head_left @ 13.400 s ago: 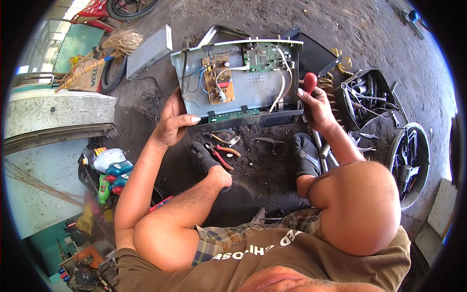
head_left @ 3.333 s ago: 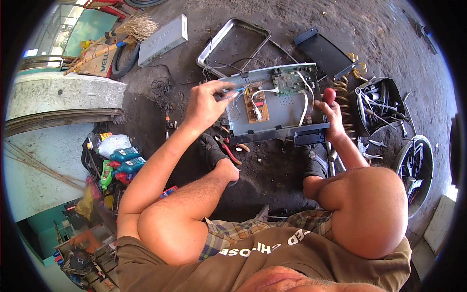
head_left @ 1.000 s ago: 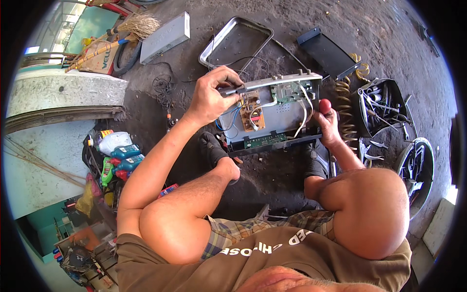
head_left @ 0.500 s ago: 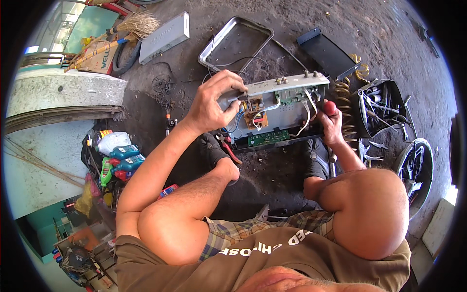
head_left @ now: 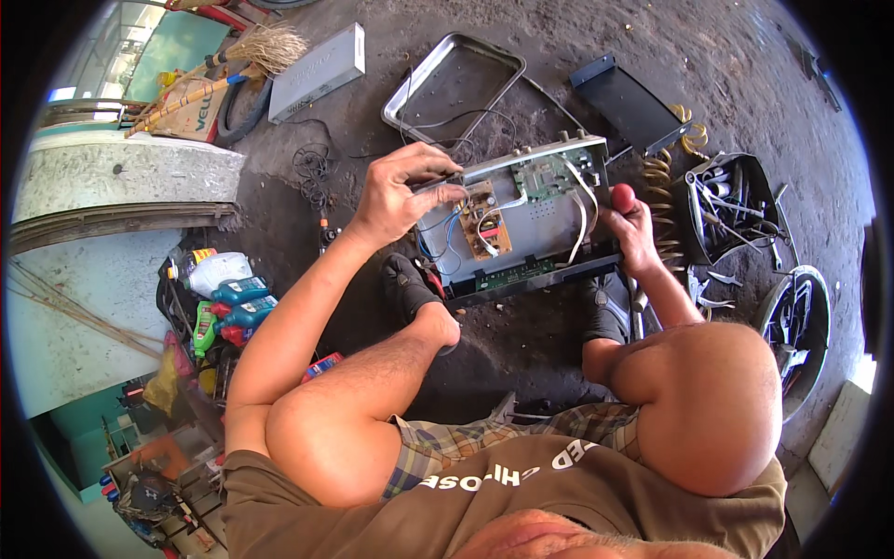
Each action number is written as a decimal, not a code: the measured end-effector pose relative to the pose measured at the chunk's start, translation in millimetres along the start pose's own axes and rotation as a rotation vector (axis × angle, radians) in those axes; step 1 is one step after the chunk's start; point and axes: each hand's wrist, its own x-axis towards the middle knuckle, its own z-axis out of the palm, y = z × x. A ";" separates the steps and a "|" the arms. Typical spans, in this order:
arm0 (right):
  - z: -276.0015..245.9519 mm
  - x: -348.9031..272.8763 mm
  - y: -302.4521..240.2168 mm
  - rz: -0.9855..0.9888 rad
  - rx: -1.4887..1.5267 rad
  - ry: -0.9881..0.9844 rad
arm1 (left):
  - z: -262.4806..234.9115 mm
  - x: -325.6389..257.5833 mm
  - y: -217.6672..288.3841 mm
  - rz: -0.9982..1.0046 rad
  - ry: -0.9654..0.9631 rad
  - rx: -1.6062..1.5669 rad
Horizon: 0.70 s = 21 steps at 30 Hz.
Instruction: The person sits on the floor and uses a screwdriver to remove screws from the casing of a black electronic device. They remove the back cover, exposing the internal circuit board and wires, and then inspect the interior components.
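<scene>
An opened electronics box [head_left: 549, 217], a shallow metal chassis with its inside showing, is held tilted above the floor between my feet. My left hand [head_left: 405, 191] pinches its far left corner, thumb inside the rim and fingers behind. My right hand [head_left: 631, 228] is closed at the right end, with the round red end of a tool handle [head_left: 623, 197] sticking out of it; the tool's other end is hidden. Inside sit a brown circuit board [head_left: 486, 221], a green board [head_left: 548, 179] and a green strip board [head_left: 514, 277] along the near edge. White ribbon cables and blue wires join them.
Beyond the box lie a metal tray frame [head_left: 400, 98], a black cover [head_left: 629, 101] and a silver box [head_left: 321, 74]. To the right are a coiled hose [head_left: 657, 172], a black container of tools [head_left: 726, 205] and a round basin [head_left: 824, 340]. Bottles [head_left: 240, 291] stand left.
The box has tipped so its inside faces me more, and shifted slightly left. Both hands keep their hold and move with it. The pliers under its left end are now mostly covered.
</scene>
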 end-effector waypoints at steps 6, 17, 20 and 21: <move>3.6 0.3 -10.6 -0.071 -0.166 0.073 | -4.3 5.5 3.0 0.179 -0.120 0.481; 13.9 -6.9 -26.5 -0.133 -0.294 0.070 | -2.9 -2.3 -9.3 0.179 -0.238 0.536; 19.5 -10.4 -28.0 -0.145 -0.359 0.056 | 2.0 -5.4 -7.8 0.077 -0.336 0.655; 20.9 -10.8 -28.2 -0.169 -0.393 0.060 | 3.6 -5.6 -6.4 0.036 -0.332 0.659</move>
